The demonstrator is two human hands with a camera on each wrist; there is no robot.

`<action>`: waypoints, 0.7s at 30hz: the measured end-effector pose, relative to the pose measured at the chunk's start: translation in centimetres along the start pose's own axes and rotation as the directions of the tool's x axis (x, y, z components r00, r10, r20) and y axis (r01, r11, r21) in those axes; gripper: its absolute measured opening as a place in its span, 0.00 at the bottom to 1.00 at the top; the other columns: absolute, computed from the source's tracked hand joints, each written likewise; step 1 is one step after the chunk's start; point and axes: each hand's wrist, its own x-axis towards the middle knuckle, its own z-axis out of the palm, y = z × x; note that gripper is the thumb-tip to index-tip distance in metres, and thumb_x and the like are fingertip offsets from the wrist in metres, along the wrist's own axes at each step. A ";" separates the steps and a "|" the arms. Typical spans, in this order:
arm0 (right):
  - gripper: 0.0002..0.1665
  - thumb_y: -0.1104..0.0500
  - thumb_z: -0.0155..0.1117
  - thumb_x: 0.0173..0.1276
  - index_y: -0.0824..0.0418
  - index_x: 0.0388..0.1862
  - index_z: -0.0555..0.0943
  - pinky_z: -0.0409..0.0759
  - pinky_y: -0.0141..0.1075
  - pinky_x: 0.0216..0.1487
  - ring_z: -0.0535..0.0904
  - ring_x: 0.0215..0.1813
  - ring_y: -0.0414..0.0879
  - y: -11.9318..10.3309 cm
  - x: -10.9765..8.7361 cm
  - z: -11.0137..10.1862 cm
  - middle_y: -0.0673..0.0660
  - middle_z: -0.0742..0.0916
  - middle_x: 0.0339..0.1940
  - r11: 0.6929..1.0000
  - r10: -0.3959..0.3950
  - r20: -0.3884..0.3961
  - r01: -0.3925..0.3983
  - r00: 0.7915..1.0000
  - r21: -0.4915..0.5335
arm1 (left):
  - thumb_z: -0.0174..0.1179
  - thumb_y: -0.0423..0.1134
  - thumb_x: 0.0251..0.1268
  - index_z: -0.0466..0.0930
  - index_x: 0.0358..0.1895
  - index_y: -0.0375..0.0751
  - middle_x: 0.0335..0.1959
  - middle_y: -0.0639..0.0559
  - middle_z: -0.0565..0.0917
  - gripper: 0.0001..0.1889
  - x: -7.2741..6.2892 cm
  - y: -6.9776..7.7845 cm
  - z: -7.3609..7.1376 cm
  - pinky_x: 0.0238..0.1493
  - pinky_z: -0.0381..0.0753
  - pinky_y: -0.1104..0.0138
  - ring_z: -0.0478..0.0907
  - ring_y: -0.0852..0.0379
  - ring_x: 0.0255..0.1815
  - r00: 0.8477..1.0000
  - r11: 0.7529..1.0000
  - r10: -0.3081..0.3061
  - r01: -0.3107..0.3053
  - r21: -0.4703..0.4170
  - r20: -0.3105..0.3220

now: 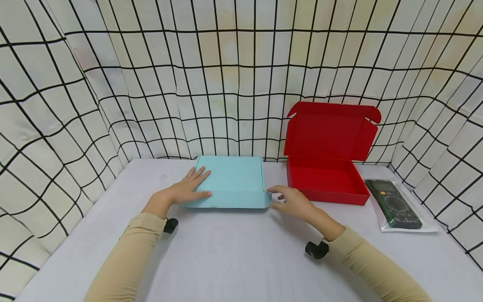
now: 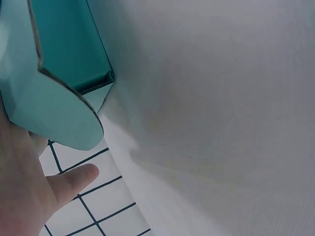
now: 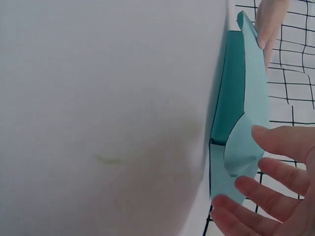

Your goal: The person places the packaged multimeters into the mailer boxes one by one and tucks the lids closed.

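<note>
A light blue cardboard box [image 1: 235,176] lies on the table with its lid lowered over it. Its front flap [image 1: 226,200] juts forward, and the front of the box shows a dark teal gap [image 2: 71,46] under it in the left wrist view. My left hand [image 1: 187,187] rests spread on the lid's left side. At the front right corner my right hand [image 1: 292,202] has its fingers near the rounded side ear [image 3: 241,145] of the flap. In the right wrist view the thumb [image 3: 275,140] overlaps that ear, the other fingers being spread along the box's end.
A red cardboard box [image 1: 326,180] stands with its lid up to the right of the blue one. Beside it lies a dark digital multimeter [image 1: 394,203] in a clear plastic bag. White cloth with a black grid [image 1: 241,84] walls in the back and sides of the white table [image 1: 234,256].
</note>
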 end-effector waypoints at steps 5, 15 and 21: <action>0.31 0.63 0.74 0.66 0.66 0.68 0.78 0.85 0.47 0.54 0.80 0.61 0.61 0.2 0.2 0.0 0.63 0.84 0.63 0.998 0.065 0.030 -0.064 0.997 -0.028 | 0.54 0.62 0.75 0.44 0.84 0.39 0.84 0.37 0.38 0.47 0.0 0.2 -0.2 0.70 0.41 0.26 0.27 0.32 0.81 1.000 1.000 -0.005 0.005 0.000 0.007; 0.30 0.61 0.74 0.67 0.66 0.66 0.80 0.85 0.45 0.52 0.81 0.60 0.60 0.4 0.8 0.3 0.62 0.85 0.61 0.996 0.071 0.046 -0.068 0.996 -0.059 | 0.53 0.62 0.76 0.43 0.84 0.40 0.84 0.38 0.37 0.47 0.1 0.1 -0.1 0.70 0.40 0.27 0.26 0.32 0.82 1.000 1.000 -0.004 0.004 0.003 -0.001; 0.29 0.59 0.76 0.66 0.66 0.63 0.81 0.84 0.46 0.56 0.82 0.59 0.58 0.4 1.3 0.6 0.62 0.86 0.60 0.997 0.068 0.058 -0.065 0.996 -0.050 | 0.53 0.61 0.75 0.43 0.84 0.39 0.84 0.37 0.37 0.47 0.2 0.1 -0.1 0.71 0.39 0.27 0.25 0.32 0.81 1.000 1.000 0.006 -0.006 -0.020 0.001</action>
